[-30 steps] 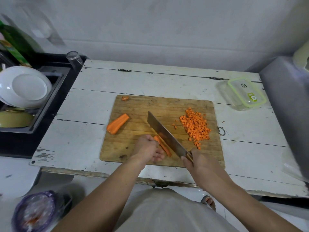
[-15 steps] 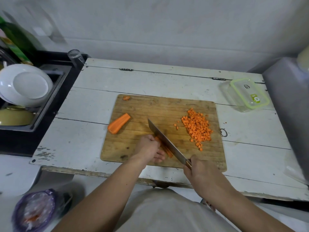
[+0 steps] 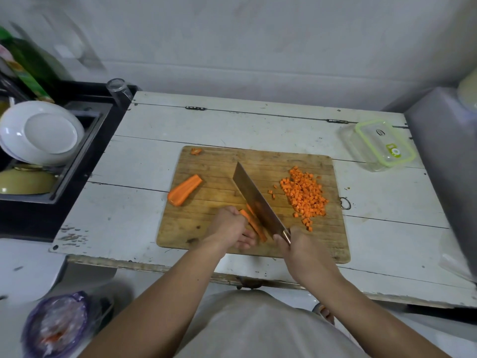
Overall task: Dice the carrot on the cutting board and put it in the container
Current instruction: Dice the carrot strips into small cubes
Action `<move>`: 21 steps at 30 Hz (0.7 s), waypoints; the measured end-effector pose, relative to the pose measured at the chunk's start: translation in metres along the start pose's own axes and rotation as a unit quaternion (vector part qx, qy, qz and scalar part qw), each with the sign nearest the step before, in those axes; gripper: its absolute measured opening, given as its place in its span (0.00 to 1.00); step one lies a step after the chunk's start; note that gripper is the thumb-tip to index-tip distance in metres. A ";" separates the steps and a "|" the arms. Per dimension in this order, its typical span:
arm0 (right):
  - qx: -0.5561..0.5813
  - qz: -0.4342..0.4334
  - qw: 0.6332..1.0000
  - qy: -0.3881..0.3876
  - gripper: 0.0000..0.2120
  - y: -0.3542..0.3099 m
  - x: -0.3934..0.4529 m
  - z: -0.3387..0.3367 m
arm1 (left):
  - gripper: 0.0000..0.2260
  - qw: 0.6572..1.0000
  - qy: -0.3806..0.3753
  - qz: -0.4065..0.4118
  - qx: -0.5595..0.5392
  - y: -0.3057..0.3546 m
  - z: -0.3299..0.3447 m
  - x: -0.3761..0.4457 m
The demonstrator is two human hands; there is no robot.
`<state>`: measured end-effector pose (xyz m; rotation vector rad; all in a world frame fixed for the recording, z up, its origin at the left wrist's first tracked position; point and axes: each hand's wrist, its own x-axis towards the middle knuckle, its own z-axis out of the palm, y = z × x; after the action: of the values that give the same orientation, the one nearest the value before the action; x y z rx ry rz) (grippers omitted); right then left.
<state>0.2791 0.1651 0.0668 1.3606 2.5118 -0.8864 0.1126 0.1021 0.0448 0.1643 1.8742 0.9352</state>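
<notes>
On the cutting board [image 3: 211, 228], a cleaver [image 3: 258, 202] stands over carrot strips [image 3: 254, 224].
Left hand [image 3: 229, 228] presses the strips, fingers curled just beside the blade; a slip could nick them. Right hand [image 3: 296, 244] grips the handle. Diced carrot [image 3: 304, 195] lies right; carrot half [image 3: 184, 189] left; lidded container [image 3: 384, 144] well apart on the tabletop [image 3: 258, 127].

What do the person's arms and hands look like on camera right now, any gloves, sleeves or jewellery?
Both arms are bare up to the frame edge, with no sleeves in view. The left hand and right hand wear no gloves, and no rings, watch or wristbands show. A light beige garment covers the torso below.
</notes>
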 end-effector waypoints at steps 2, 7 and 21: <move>0.003 -0.001 1.000 -0.007 0.15 0.002 -0.001 -0.003 | 0.04 1.000 -0.005 0.004 -0.004 -0.002 -0.001 -0.001; -0.016 -0.032 0.999 -0.004 0.15 0.002 -0.012 -0.011 | 0.04 1.000 -0.012 0.016 0.001 -0.003 -0.005 -0.003; -0.027 -0.034 0.999 -0.030 0.13 0.008 -0.033 -0.011 | 0.04 1.000 -0.017 0.021 -0.010 -0.005 -0.004 0.001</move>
<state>0.3063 0.1508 0.0853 1.2196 2.5309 -0.8534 0.1104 0.0966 0.0414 0.2075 1.8365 0.9734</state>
